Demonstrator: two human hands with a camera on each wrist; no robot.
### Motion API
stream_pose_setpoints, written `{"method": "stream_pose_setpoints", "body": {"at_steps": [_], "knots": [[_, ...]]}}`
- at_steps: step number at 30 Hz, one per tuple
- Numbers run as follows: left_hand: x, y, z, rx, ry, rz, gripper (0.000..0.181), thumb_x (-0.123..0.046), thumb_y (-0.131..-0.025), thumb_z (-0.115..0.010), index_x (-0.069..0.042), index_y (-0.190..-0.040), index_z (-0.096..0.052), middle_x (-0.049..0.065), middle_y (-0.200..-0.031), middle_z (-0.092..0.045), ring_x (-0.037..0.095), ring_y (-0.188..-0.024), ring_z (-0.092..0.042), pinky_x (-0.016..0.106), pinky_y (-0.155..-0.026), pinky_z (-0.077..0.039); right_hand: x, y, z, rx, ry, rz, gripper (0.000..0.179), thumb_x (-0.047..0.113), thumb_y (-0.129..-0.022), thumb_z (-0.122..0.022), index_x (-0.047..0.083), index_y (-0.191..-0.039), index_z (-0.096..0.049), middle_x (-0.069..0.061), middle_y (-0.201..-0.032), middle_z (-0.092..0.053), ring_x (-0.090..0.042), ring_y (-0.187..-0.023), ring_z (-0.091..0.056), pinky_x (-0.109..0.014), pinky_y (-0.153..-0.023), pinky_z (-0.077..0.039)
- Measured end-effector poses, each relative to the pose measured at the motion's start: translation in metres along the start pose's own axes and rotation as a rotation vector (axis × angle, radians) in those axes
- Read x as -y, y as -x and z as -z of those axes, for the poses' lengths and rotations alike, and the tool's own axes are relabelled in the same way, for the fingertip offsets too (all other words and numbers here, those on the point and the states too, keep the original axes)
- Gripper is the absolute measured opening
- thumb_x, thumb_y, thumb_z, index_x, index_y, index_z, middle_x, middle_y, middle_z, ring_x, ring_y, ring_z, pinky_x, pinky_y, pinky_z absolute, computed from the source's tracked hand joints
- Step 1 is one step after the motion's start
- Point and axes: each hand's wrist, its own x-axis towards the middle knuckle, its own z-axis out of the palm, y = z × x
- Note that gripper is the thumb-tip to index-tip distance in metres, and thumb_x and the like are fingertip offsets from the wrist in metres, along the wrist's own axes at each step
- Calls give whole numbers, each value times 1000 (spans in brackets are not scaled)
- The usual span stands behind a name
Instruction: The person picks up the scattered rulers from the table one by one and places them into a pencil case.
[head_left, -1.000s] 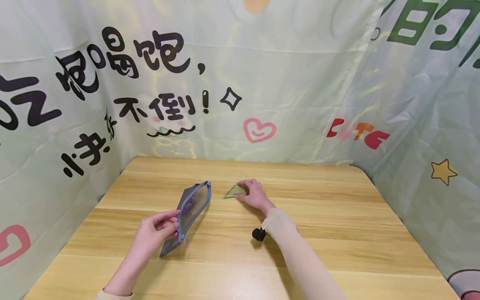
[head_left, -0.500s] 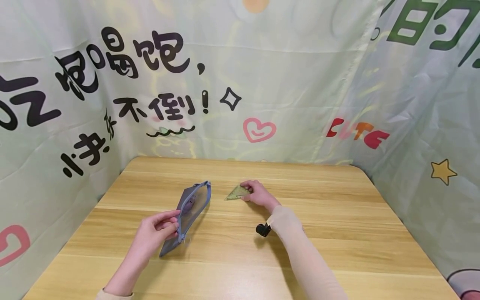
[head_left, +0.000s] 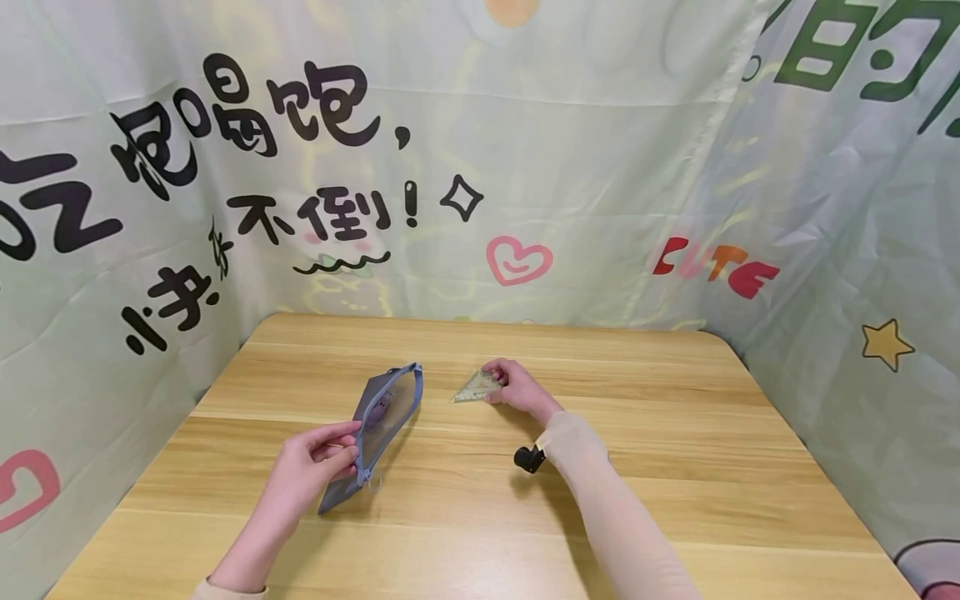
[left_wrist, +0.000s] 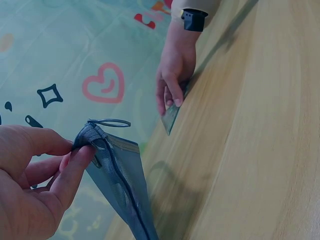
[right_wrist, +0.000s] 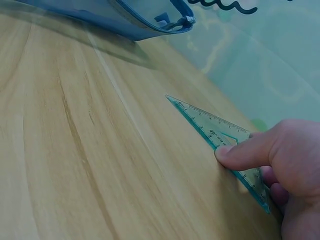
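My left hand (head_left: 311, 462) pinches the edge of a blue-grey zippered pencil pouch (head_left: 390, 425), its mouth spread apart. Through the mouth a small purple shape (head_left: 379, 408) shows on the inner side. The left wrist view has the pouch (left_wrist: 120, 180) held up by its zip end between thumb and fingers (left_wrist: 45, 145). To the right of the pouch, my right hand (head_left: 519, 390) grips a clear triangular set square (head_left: 476, 387) by one end. Close up in the right wrist view, the thumb lies on the set square (right_wrist: 207, 122), whose pointed corner faces toward the pouch.
Both hands are over a light wooden table (head_left: 675, 467). Printed fabric (head_left: 585, 167) hangs along its back and sides. A black wrist camera (head_left: 529, 458) sticks out below the right sleeve.
My right hand has drawn slightly to the right with the set square, which now catches the light differently. The left hand and the pouch have stayed nearly still.
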Motion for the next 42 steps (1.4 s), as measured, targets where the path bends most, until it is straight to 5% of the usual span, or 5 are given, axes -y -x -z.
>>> {"method": "stream_pose_setpoints", "body": {"at_steps": [22,30,42], "knots": [[1,-1,1,2,10,-7,39,1,-93,-62,7,-132,-58,10,-103,-63,2,-81,-63,20,-76,-62,2,2,6,-48,13,-21,50,-6,-73,-79,-3,-121,-61,-15,-103,-61,-19,-88,-53,-19,-75,-44],[1,0,1,8,6,-6,40,1,-93,-61,8,-132,-57,11,-105,-63,2,-82,-63,20,-76,-62,2,5,10,-66,42,-21,41,-6,-76,-76,-5,-115,-62,-13,-98,-62,-17,-86,-55,-19,-73,-46],[1,0,1,8,7,2,40,1,-93,-61,7,-133,-57,9,-103,-63,2,-82,-63,21,-76,-62,5,10,8,-87,179,7,34,11,-87,-75,10,-119,-64,-5,-86,-61,-15,-73,-52,-24,-62,-43]]}}
